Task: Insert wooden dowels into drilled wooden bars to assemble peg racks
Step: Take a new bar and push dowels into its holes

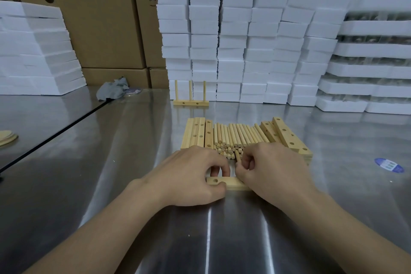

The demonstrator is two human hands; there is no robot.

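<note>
A drilled bar (231, 184) is held flat on the desk (133, 140) by the left hand (195, 176), fingers curled round it. One dowel (238, 157) is pinched in the right hand (271, 169) just above the bar. Insertion appears underway: next, its tip must be aligned with a hole and pressed down

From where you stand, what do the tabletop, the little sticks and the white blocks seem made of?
The tabletop looks like brushed stainless steel: grey, with streaky reflections. The sticks look like bare pale wood, matte, no varnish shine. The white blocks look like foam, probably polystyrene, judging by their rough, crumbly edges.
</note>
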